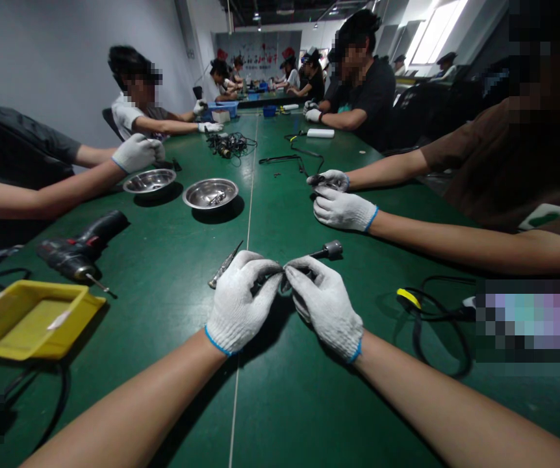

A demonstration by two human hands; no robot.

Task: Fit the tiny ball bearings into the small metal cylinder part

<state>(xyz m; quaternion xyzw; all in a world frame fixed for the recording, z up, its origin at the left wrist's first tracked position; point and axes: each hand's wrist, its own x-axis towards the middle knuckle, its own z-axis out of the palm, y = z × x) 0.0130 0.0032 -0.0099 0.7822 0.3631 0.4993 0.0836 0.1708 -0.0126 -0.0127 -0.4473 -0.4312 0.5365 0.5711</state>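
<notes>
My left hand [243, 302] and my right hand [329, 305], both in white knit gloves with blue cuffs, meet over the middle of the table. Their fingertips are pinched together around something small and dark, mostly hidden by the gloves. Just beyond the right hand, a dark rod with a cylindrical metal socket head [332, 249] sticks out; whether it lies on the table or touches the hand I cannot tell. A slim pointed metal tool [224, 266] lies behind the left hand, partly covered by it.
On the green table [280, 403] are a cordless drill [82, 250], a yellow bin [31, 318], a metal bowl with small parts [210, 194], another bowl [149, 182] and a cable tangle [231, 145]. A black cable [421, 338] loops at right. Co-workers' gloved hands [343, 209] work nearby.
</notes>
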